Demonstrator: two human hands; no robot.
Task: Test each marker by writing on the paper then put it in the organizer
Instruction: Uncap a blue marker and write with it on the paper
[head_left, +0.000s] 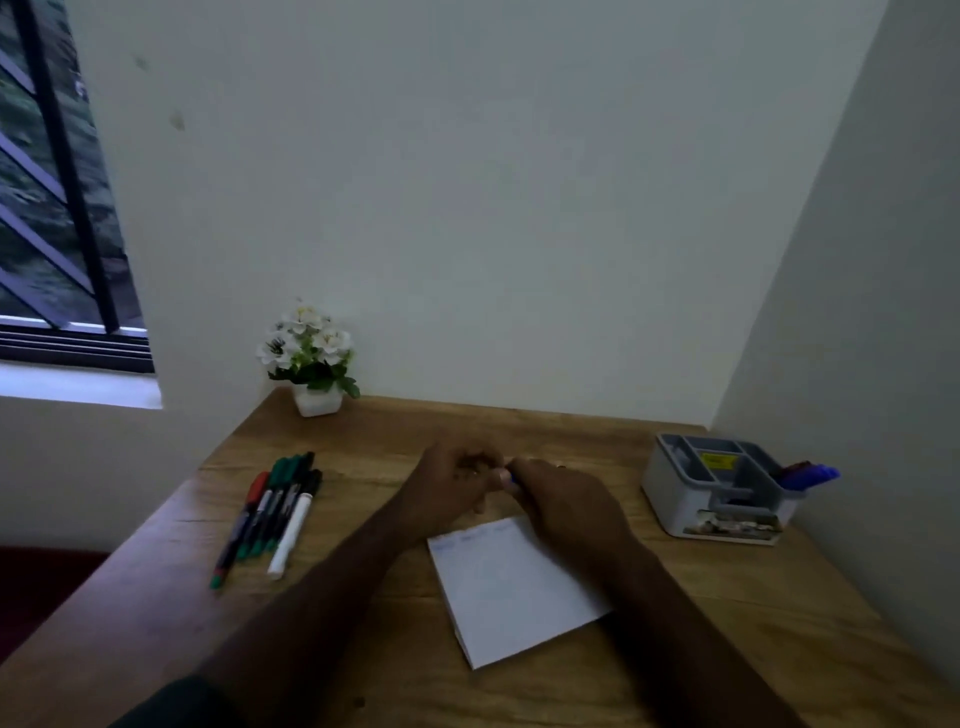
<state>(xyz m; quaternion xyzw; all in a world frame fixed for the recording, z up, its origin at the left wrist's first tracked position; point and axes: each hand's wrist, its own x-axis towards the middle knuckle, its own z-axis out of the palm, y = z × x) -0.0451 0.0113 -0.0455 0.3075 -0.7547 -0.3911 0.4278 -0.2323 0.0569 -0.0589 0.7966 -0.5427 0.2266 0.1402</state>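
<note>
My hands (498, 483) meet above the middle of the bench (519, 431), just past the far edge of the paper pad (514, 587). To my left, a row of markers (270, 514) lies side by side, with bare wood between them and my left forearm. The flower pot (317, 397) sits in the far left corner against the wall. On my right the organizer (722, 488) stands near the side wall, with markers sticking out of its right compartment toward that wall. Open bench runs between my right hand and the organizer, and behind my hands up to the back wall.
</note>
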